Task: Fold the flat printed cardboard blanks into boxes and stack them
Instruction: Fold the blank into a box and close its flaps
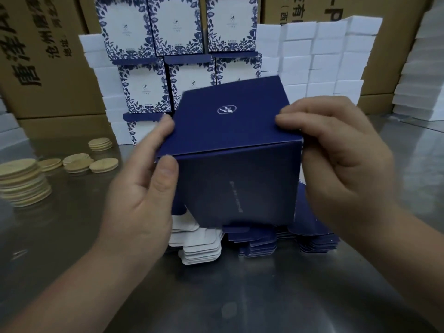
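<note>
Left grip point(144, 195): thumb and fingers pinching navy box point(235, 150) at left corner; box hanging between grips, above surface point(240, 296).
Right grip point(341, 164): fingers clasping right edge, pressing top flap.
Risk: flap likely springing open if tuck misaligning; panel creasing under pinch.
Lying left of grips: wooden discs point(21, 181).
Lying beneath: flat blanks point(264, 243).
Standing behind: finished boxes point(168, 44), crowding stacking path.
</note>
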Demonstrator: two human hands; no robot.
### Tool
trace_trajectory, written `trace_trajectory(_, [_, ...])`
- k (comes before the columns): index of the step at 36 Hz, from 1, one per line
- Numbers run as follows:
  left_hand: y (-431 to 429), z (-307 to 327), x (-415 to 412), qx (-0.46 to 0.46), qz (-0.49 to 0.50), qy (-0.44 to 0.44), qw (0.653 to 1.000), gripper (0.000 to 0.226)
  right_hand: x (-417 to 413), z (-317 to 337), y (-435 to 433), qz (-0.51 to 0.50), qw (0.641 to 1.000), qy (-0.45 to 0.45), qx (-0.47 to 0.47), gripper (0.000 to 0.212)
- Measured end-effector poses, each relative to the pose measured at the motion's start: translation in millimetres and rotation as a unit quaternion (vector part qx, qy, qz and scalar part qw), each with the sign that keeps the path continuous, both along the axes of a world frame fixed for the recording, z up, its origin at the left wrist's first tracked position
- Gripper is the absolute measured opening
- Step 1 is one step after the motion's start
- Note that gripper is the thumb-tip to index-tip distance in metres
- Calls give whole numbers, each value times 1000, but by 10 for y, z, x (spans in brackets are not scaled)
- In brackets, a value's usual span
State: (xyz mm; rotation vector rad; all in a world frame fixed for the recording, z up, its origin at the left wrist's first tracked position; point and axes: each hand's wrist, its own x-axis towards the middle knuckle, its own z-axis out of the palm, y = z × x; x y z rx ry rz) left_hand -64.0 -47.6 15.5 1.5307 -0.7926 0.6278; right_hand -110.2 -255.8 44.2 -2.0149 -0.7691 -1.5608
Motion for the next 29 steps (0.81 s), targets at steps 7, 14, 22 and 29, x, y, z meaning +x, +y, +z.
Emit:
trace_trajectory(7, [-30,17,-33,54,-14,74,996,54,128,-30,-139,77,987,118,71,40])
trace_trajectory(14, [-48,7,-57,153,72,-73,983,43,126,-58,-97,118,982,101,110,34])
trace_trajectory(22, [-81,-38,-44,121,35,-71,989,38,149,-94,-70,102,984,83,124,34])
trace_trajectory(29, [-47,-31,-38,112,26,-68,991,35,215,-140,-108,94,978,111,151,37])
